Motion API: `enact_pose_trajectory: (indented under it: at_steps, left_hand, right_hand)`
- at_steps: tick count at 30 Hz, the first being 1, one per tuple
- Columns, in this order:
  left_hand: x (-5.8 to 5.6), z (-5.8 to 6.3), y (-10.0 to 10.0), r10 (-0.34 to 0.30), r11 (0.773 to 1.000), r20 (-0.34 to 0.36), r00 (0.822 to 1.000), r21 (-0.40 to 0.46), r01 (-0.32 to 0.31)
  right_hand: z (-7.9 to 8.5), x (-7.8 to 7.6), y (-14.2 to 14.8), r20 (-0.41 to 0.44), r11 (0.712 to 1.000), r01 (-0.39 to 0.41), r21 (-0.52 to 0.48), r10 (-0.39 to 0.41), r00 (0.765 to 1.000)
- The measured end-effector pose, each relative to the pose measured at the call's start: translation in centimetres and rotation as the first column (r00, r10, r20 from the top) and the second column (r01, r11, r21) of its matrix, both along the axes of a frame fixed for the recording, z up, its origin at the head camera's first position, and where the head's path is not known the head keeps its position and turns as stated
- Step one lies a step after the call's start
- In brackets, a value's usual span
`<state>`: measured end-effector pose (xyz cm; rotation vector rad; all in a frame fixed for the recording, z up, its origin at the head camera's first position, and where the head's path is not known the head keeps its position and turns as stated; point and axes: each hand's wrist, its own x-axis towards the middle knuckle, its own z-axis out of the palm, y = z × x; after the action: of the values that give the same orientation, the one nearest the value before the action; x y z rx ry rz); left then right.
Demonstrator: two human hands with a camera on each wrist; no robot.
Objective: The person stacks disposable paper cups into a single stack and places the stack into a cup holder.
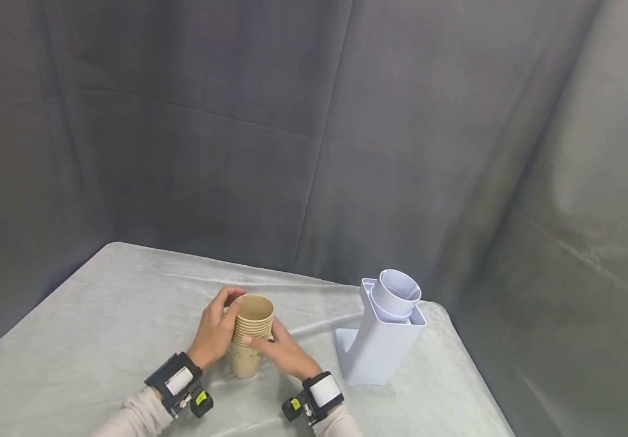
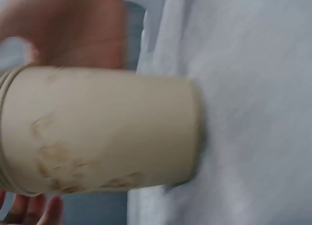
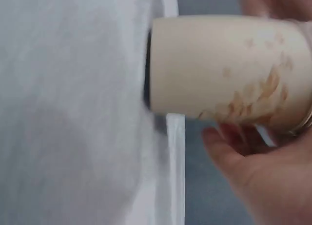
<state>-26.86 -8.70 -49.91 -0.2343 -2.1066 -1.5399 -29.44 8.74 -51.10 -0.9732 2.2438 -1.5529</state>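
A stack of nested beige paper cups stands upright between my two hands, open end up. My left hand holds its left side near the rims, thumb on the near side. From the right, my right hand grips the stack lower down, its thumb across the front. Brown printed marks show on the lowest cup in the left wrist view, where the right hand is beyond it. In the right wrist view, the cup's base is close to the tabletop; I cannot tell whether it touches.
Right of the hands stands a tall white plastic holder with a round white tube in its top. A pale cloth covers the table. Grey curtains hang behind and at the sides.
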Motion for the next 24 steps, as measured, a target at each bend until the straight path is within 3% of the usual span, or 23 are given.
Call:
enact_pose_trajectory:
  at_steps: [3, 5, 7, 9, 12, 16, 19, 24]
  left_hand:
    - [0.0, -0.8, 0.9, 0.029, 0.999, -0.001, 1.0, 0.033, -0.029]
    - [0.0, -1.2, 1.6, 0.037, 0.997, -0.027, 0.999, 0.067, -0.035]
    - [0.0, -1.5, 2.4, 0.04, 0.994, -0.065, 0.997, 0.106, -0.033]
    - [0.0, -1.7, 3.2, 0.05, 0.989, -0.107, 0.993, 0.141, -0.035]
    - [-0.2, -1.9, 4.2, 0.083, 0.979, -0.166, 0.983, 0.197, -0.05]
    - [-0.7, -1.8, 5.2, 0.134, 0.966, -0.212, 0.968, 0.246, -0.08]
    - [-1.3, -0.6, 5.8, 0.13, 0.965, -0.244, 0.961, 0.253, -0.066]
    - [-3.1, 3.4, 7.2, 0.107, 0.971, -0.308, 0.945, 0.238, -0.032]
  right_hand:
    - [0.5, 0.4, -0.1, -0.043, 0.987, 0.119, -0.107, -0.124, 0.991]
    - [0.6, 0.9, -0.7, -0.1, 0.96, 0.204, -0.19, -0.226, 0.969]
    - [0.4, 1.4, -1.6, -0.158, 0.914, 0.294, -0.28, -0.346, 0.925]
    - [0.3, 1.8, -2.5, -0.198, 0.855, 0.384, -0.349, -0.468, 0.861]
    - [0.1, 2.2, -3.4, -0.208, 0.773, 0.466, -0.43, -0.587, 0.783]
    - [0.1, 2.1, -3.7, -0.215, 0.715, 0.511, -0.477, -0.659, 0.721]
    - [1.1, 1.5, -3.4, -0.235, 0.686, 0.527, -0.502, -0.694, 0.681]
    - [5.1, -0.1, -2.0, -0.238, 0.65, 0.532, -0.543, -0.727, 0.644]
